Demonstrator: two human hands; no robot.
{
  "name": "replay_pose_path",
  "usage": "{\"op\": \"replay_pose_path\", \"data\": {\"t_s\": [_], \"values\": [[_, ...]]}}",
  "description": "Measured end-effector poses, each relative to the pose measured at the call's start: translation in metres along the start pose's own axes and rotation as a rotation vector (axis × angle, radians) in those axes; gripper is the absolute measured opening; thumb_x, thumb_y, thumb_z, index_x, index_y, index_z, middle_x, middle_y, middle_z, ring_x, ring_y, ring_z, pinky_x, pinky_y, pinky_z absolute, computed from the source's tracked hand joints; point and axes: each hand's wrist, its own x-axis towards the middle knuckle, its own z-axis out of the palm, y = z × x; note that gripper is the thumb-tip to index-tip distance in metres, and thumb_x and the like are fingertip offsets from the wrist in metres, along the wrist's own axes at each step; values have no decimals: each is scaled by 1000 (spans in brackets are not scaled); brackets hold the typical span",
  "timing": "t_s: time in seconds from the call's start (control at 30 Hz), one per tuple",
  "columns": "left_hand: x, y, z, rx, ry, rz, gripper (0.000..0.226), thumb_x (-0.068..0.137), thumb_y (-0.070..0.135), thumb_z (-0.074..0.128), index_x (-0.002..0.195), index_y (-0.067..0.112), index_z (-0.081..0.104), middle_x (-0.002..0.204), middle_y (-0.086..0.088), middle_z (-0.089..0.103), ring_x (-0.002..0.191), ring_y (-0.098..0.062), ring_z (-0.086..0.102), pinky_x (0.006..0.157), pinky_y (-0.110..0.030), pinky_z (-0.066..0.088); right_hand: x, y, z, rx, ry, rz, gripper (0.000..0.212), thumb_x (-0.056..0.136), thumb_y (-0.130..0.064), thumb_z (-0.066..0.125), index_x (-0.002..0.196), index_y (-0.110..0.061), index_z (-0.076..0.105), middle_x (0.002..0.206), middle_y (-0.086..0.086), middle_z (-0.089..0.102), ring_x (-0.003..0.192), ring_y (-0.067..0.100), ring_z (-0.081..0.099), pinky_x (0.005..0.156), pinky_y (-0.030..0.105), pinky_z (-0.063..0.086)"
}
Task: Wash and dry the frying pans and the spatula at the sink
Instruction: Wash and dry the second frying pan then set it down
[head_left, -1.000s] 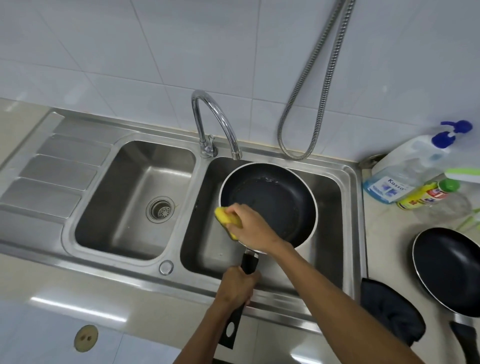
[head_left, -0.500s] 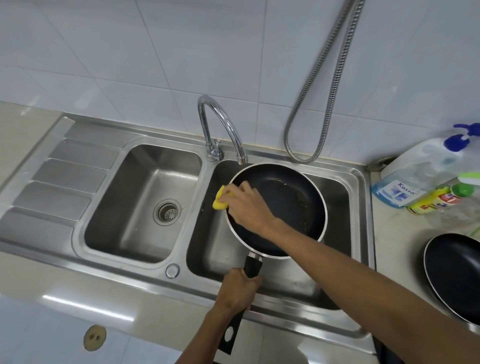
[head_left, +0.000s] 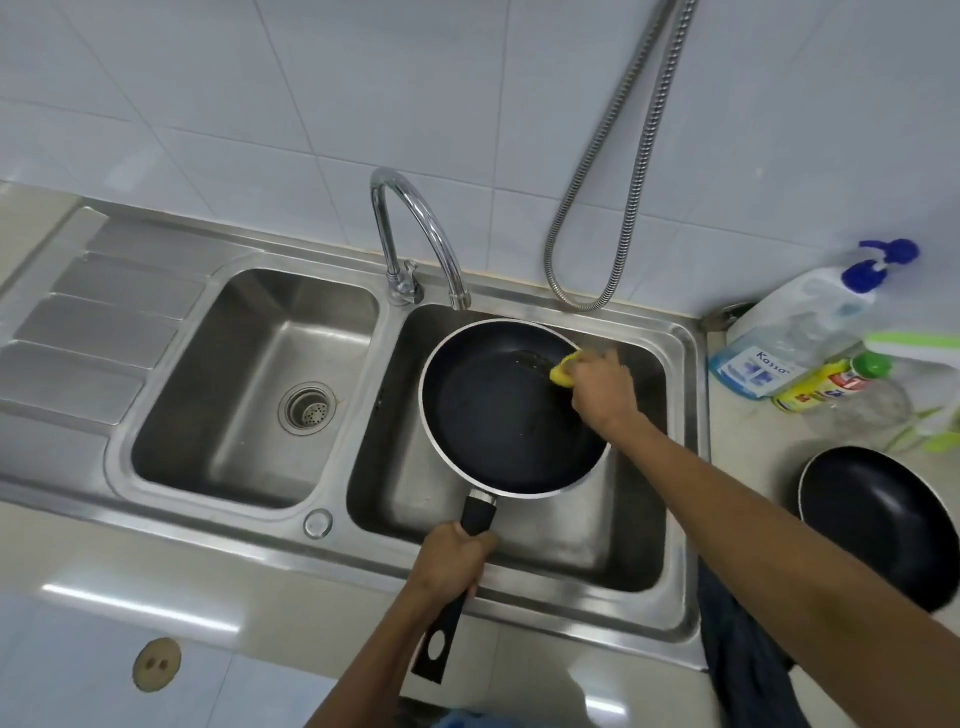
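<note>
While your left hand (head_left: 453, 560) grips the handle (head_left: 479, 515), the frying pan (head_left: 493, 415) hangs over the right basin (head_left: 587, 535). Your right hand (head_left: 605, 389) clutches a yellow sponge (head_left: 562, 373) on its rim at two o'clock; a second pan (head_left: 878, 525) sits at four o'clock.

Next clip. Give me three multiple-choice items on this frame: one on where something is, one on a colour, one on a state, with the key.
1. The pan being scrubbed is held over: A the left basin; B the right basin; C the counter.
2. The sponge in the right hand is: A green; B yellow; C pink.
3. The left hand: A lies flat on the counter; B turns the tap; C grips the pan's handle.
Key: 1 B, the pan hangs above the basin on the person's right; 2 B, yellow shows beside the hand; 3 C, the hand is curled round the black handle.
</note>
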Motion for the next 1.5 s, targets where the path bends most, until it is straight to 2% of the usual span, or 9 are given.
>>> {"op": "replay_pose_path", "data": {"t_s": [0.1, 0.27, 0.37, 0.43, 0.63, 0.87, 1.03, 1.33, 1.5], "values": [[4, 0, 0, -12, -3, 0, 27, 85, 18, 61, 61, 7, 59, 45, -6, 52, 36, -17, 46, 45, -24, 42, -55, -12, 16, -41, -142, -2, 32, 85, -14, 62, 116, -21, 69, 120, 5, 67, 114, 35, 57, 94, 41, 49], [7, -3, 11, 65, 0, 30, 20, 85, 22, 64, 69, 10, 63, 54, -5, 60, 44, -17, 55, 49, -27, 45, -89, -86, 6, 350, -347, -122, 28, 98, -39, 53, 98, -20, 74, 108, 13, 70, 99, 40, 64, 87, 41, 51], [4, -5, 13, 101, -11, 38, 20, 85, 21, 63, 67, 12, 61, 55, -4, 60, 46, -15, 57, 50, -28, 48, -59, -124, -12, 465, -253, -150, 10, 88, -15, 59, 91, -18, 68, 105, 15, 70, 100, 42, 63, 81, 39, 50], [0, -6, 13, 98, -20, 33, 21, 84, 24, 63, 67, 12, 61, 55, -5, 59, 47, -16, 58, 52, -30, 50, -33, -130, -14, 507, -183, -105, 16, 81, -10, 63, 92, -22, 66, 107, 11, 69, 101, 40, 64, 78, 37, 50], [-6, -3, 4, 162, 48, 30, 24, 79, 31, 62, 61, 14, 62, 51, 0, 57, 47, -16, 54, 51, -29, 46, -6, -73, 9, 322, -133, 102, 53, 87, -12, 66, 137, -24, 53, 137, 10, 47, 122, 42, 48, 96, 54, 48], [-4, -5, 0, 179, 125, 33, 39, 71, 38, 57, 69, 1, 68, 60, -13, 70, 54, -27, 67, 60, -41, 56, -76, -80, 31, 542, -412, 107, 54, 77, -26, 74, 126, -19, 51, 126, 20, 54, 121, 41, 52, 100, 40, 46], [-8, -2, 0, 233, 110, 47, 23, 86, 18, 64, 64, 11, 62, 56, -1, 62, 40, -6, 53, 41, -15, 41, -76, -118, 12, 751, -344, 123, 38, 82, -14, 62, 116, -24, 48, 119, 18, 42, 95, 46, 54, 93, 39, 45], [-7, -7, -2, 201, 117, 60, 23, 88, 13, 62, 67, 5, 64, 56, -5, 62, 41, -9, 56, 43, -18, 46, -66, -129, 26, 635, -174, -5, 23, 98, -20, 54, 121, -17, 54, 110, 22, 56, 97, 48, 60, 89, 45, 49], [-13, -7, -3, 181, 126, 18, 25, 88, 17, 63, 67, 3, 65, 56, -4, 60, 41, -6, 53, 41, -15, 40, -50, -103, 26, 627, -102, 122, 27, 101, -28, 44, 121, -11, 51, 113, 29, 62, 103, 50, 61, 85, 48, 48]]}}
